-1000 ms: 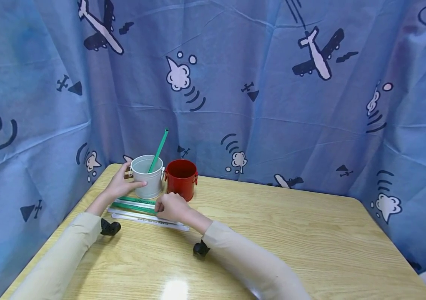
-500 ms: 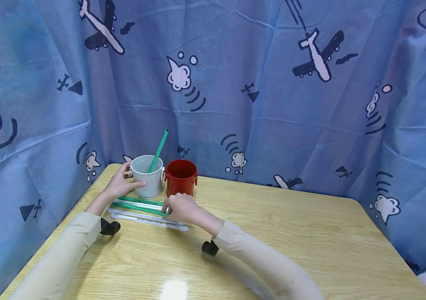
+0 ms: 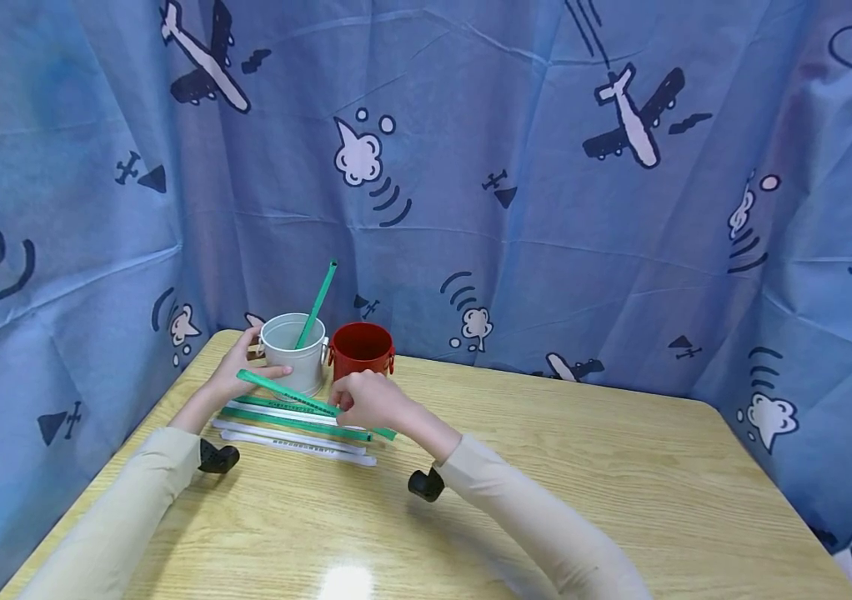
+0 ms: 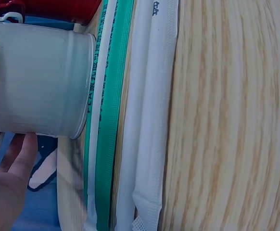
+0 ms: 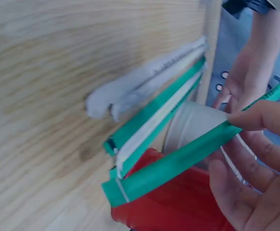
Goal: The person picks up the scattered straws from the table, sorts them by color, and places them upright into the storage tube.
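My right hand [image 3: 375, 403] pinches a green paper-wrapped straw [image 3: 279, 389] between thumb and fingers. The straw hangs tilted above the row, in front of the red bucket [image 3: 363, 360]. My left hand [image 3: 233, 372] holds the white bucket [image 3: 309, 372] from its left side, thumb across the front. Inside that bucket leans another green wrapped straw [image 3: 318, 302], its top sticking out above the rim. Below the buckets lie green wrapped straws [image 4: 112, 115] and white wrapped straws [image 4: 152, 120], side by side on the table. The right wrist view shows the pinched green straw [image 5: 173, 163] crossing in front of both buckets.
The wooden table [image 3: 583, 492] reaches far to the right of the buckets. A blue curtain [image 3: 441, 167] with airplane prints hangs behind the table and at both sides. The two buckets stand next to each other near the back left corner.
My right hand has lifted a green straw off the row and drawn slightly to the right with it. The left hand stays at the white bucket.
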`<action>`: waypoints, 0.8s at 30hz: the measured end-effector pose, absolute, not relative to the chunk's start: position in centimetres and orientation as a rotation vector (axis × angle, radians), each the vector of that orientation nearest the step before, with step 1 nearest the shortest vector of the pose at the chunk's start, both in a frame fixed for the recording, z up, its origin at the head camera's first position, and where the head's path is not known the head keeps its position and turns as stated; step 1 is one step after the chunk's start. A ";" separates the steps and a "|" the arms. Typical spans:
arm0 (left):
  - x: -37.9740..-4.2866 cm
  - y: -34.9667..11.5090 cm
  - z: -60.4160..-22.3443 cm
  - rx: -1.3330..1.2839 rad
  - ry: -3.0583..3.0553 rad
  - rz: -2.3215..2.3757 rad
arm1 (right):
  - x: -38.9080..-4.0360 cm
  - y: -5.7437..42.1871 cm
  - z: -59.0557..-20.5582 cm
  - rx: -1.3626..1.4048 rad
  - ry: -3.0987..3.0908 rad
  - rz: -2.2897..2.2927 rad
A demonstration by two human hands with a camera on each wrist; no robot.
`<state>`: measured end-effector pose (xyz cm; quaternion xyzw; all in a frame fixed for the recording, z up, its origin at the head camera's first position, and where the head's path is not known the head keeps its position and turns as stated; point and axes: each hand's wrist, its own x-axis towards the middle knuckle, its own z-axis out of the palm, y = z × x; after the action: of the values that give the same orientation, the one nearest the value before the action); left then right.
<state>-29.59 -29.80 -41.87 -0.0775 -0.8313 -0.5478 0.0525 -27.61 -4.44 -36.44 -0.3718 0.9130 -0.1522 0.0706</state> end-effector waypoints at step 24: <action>-30.0 -29.9 -42.3 -0.215 -2.553 -1.648 | -30.1 -6.7 -32.9 -1.187 2.744 -1.075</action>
<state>-30.00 -29.86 -42.32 -0.0706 -0.8371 -0.5403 0.0477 -30.08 -6.70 -32.92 -0.3736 0.8636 -0.3382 -0.0176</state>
